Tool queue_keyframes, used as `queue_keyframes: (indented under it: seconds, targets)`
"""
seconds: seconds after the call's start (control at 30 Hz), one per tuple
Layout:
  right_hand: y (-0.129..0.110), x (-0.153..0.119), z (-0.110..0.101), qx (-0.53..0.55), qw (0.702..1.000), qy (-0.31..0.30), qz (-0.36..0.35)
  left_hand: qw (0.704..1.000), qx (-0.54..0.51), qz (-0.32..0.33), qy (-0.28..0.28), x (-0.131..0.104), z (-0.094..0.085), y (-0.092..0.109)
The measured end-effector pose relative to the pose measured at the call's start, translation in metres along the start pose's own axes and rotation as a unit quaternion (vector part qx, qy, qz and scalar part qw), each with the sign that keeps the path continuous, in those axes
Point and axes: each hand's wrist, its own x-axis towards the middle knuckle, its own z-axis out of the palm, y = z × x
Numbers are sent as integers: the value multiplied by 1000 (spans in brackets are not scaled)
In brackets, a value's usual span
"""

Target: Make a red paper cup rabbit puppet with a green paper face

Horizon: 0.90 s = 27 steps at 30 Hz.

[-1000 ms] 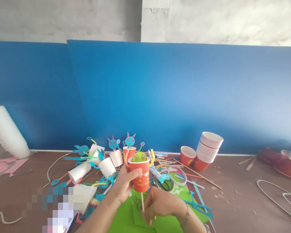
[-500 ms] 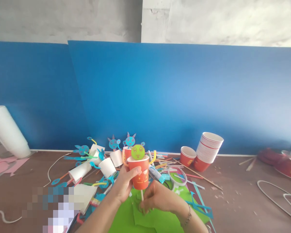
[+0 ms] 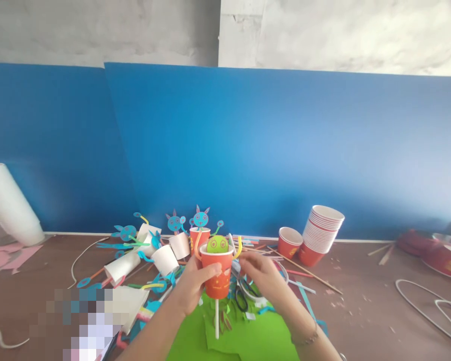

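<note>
My left hand [image 3: 194,288] is wrapped around a red paper cup [image 3: 217,281] held upright above the table. A green paper face [image 3: 217,244] peeks over its rim, sunk partly inside. A white stick [image 3: 217,321] hangs out below the cup's bottom. Bent straws stick out at both sides, a pale orange straw [image 3: 198,243] on the left and a yellow straw [image 3: 239,245] on the right. My right hand [image 3: 258,271] has its curled fingertips at the yellow straw's bend. Black-handled scissors [image 3: 241,298] lie below that hand on green paper [image 3: 248,338].
Several white cups with blue paper figures [image 3: 165,259] lie at the left. Beyond my hands stands a red cup with a blue face [image 3: 201,219]. A leaning stack of cups [image 3: 323,228] is at the back right, a blue panel [image 3: 248,150] behind. A white cable [image 3: 417,301] curls at right.
My right hand has left the stick and moved up to the yellow straw. The green face sits lower in the cup and more stick shows below. The scissors have come into view.
</note>
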Motion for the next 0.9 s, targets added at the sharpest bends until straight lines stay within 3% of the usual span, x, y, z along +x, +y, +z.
queue_keyframes:
  seconds: [0.07,0.17,0.3,0.5,0.6,0.83,0.9]
  targets:
    - [-6,0,-4,104,993,49,-30,1000,11,-7,-8,0,0,-2]
    - [-12,-2,-7,178,984,19,-23,999,27,-8,-24,-1,0,-4]
    - [-12,-2,-9,169,985,-1,19,997,38,-6,-65,-4,-1,-2]
    - [-10,-3,-15,183,976,-111,49,991,62,-19,-118,-7,-4,0]
    - [-11,-4,-18,185,972,-130,59,989,61,-23,-136,-7,-4,1]
    - [-13,-6,-21,158,985,-63,32,996,18,-15,-82,-5,-2,1]
    - [-12,-7,-22,130,985,-106,36,999,-9,-4,-45,-4,0,0]
